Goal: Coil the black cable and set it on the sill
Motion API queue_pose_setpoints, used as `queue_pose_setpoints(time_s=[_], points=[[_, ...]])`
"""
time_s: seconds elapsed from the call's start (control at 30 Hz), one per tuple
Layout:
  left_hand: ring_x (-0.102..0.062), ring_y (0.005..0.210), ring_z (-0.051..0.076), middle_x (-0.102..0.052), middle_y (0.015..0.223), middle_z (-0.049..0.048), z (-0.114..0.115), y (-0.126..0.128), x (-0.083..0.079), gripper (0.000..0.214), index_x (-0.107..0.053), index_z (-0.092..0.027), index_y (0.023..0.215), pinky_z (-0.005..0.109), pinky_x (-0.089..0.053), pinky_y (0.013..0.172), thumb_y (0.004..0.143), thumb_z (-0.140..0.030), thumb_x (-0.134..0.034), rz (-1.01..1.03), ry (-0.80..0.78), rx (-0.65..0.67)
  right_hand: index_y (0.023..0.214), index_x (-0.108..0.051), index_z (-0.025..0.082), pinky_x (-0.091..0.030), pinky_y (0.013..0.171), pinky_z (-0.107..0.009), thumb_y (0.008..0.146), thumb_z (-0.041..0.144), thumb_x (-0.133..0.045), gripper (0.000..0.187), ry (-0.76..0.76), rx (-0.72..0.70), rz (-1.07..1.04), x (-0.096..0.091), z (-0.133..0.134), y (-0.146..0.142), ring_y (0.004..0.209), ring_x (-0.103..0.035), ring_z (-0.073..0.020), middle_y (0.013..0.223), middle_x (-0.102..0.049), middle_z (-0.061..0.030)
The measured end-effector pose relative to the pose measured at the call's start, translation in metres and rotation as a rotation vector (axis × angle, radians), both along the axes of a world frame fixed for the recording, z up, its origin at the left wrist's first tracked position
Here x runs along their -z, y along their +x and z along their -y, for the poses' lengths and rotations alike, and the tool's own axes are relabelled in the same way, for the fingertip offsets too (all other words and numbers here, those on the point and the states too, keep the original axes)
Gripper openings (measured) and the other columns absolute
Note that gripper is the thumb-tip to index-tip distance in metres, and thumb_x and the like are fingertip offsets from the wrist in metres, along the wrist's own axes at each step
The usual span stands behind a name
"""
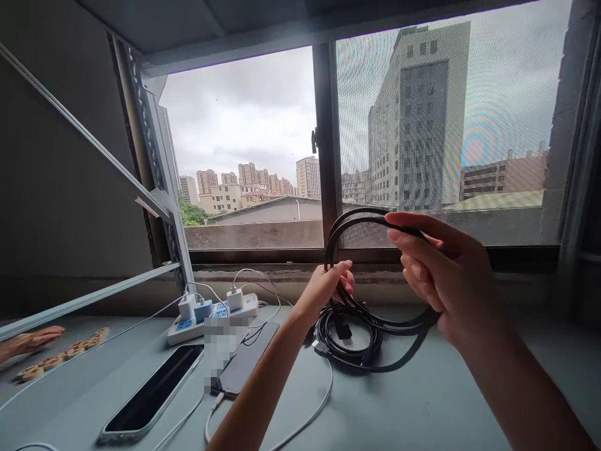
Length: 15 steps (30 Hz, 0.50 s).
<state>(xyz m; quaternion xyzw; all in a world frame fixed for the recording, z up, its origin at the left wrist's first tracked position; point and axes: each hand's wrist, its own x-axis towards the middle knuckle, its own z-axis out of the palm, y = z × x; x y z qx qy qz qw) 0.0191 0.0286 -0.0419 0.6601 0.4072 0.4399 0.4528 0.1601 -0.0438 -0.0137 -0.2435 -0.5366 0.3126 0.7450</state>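
A black cable [357,220] is looped in the air in front of the window. My left hand [326,285] pinches the loop's left side, fingers closed round the strands. My right hand [441,275] holds the loop's upper right part between thumb and fingers. The rest of the black cable lies in a coil [350,341] on the grey table [399,407] below my hands, with a plug end at its left.
A white power strip [211,310] with chargers stands at the back left. Two phones [150,391] [246,366] lie on the table with white charging leads [310,413]. Another person's hand [30,341] and small round pieces [61,360] show at far left.
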Motion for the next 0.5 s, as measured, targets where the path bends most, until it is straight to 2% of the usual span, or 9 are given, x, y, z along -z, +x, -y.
queue_pose_setpoints(time_s=[0.13,0.23,0.33,0.5], points=[[-0.055,0.046,0.014,-0.057,0.054,0.0037,0.001,0.015,0.017,0.038,-0.055,-0.014,0.061,0.023,-0.039,0.047,0.079,-0.044,-0.04,-0.133,-0.152,0.098,0.077,-0.07,0.026,-0.017,0.024,-0.014,0.074,0.021,-0.067,0.006,0.12,0.069,-0.119,0.001,0.003,-0.001,0.025,-0.028,-0.0007,0.04,-0.041,0.0098],[-0.056,0.055,0.014,-0.062,0.062,0.0072,0.006,0.02,0.022,0.044,-0.058,-0.013,0.063,0.025,-0.043,0.056,0.082,-0.044,-0.034,-0.203,-0.245,0.3,0.069,-0.068,0.024,-0.016,0.025,-0.015,0.076,0.017,-0.065,0.01,0.176,0.044,-0.126,0.004,0.003,-0.006,0.025,-0.028,-0.0008,0.04,-0.042,0.0094],[-0.058,0.067,0.015,-0.064,0.068,0.0083,0.005,0.016,0.021,0.055,-0.061,-0.013,0.061,0.025,-0.043,0.066,0.084,-0.049,-0.027,-0.303,-0.261,0.485,0.066,-0.067,0.023,-0.016,0.027,-0.016,0.076,0.013,-0.063,0.014,0.224,0.009,-0.091,0.008,0.001,-0.009,0.025,-0.025,-0.0009,0.037,-0.038,0.0103],[-0.057,0.068,0.017,-0.065,0.065,0.009,-0.004,0.011,0.024,0.066,-0.063,-0.013,0.063,0.025,-0.038,0.062,0.086,-0.053,-0.016,-0.437,-0.227,0.522,0.064,-0.065,0.021,-0.018,0.029,-0.016,0.073,0.008,-0.06,0.017,0.321,0.084,0.079,0.009,0.002,-0.009,0.028,-0.025,-0.0013,0.036,-0.034,0.0109]])
